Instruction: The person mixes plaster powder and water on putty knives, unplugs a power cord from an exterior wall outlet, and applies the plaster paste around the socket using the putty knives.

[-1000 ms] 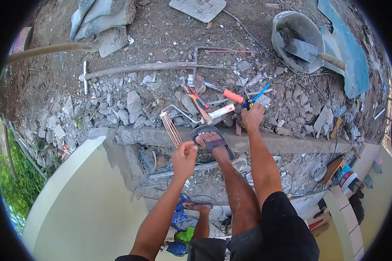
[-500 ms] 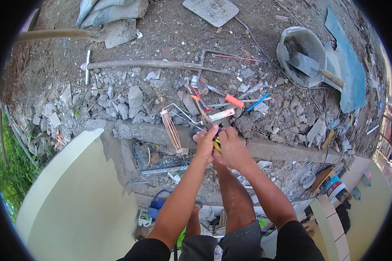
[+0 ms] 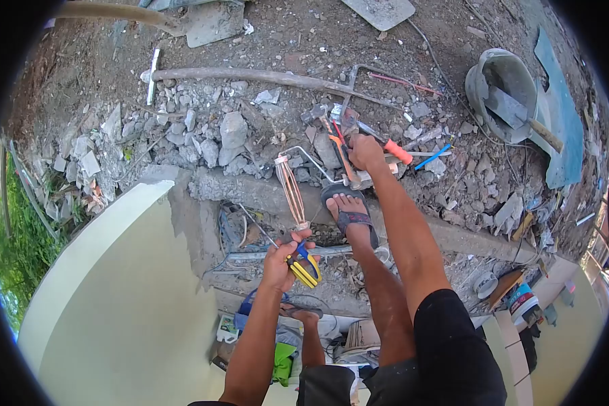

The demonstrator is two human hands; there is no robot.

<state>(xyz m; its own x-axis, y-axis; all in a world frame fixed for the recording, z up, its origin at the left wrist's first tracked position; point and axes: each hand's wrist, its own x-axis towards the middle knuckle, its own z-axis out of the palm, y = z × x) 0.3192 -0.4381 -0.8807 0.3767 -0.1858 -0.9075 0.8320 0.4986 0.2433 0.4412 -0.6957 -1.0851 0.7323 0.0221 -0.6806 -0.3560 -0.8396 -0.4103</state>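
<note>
My left hand (image 3: pixel 284 262) is closed around a tool with yellow-and-blue handles (image 3: pixel 304 269). A thin metal shaft (image 3: pixel 258 224) sticks out of that hand toward the upper left. Just above it lies a paint roller frame (image 3: pixel 291 189) with a striped cage and bent wire. My right hand (image 3: pixel 367 152) is down among tools on the rubble, its fingers curled and partly hidden; what they hold cannot be made out. Beside it are an orange-and-black handled tool (image 3: pixel 339 150) and a hammer with an orange grip (image 3: pixel 398 152). A blue stick (image 3: pixel 433 157) lies to the right.
My sandaled foot (image 3: pixel 350 215) stands on the concrete ledge (image 3: pixel 250 191). Beyond are broken rubble (image 3: pixel 233 130), a long wooden-handled tool (image 3: pixel 250 76), and a bucket (image 3: pixel 479 84) with a trowel (image 3: pixel 511 111) in it. A curved, pale wall (image 3: pixel 128 291) rises at left.
My hands, together on the yellow-handled tool before, have separated. The left has drawn back toward me with the tool; the right has reached forward to the tools on the rubble.
</note>
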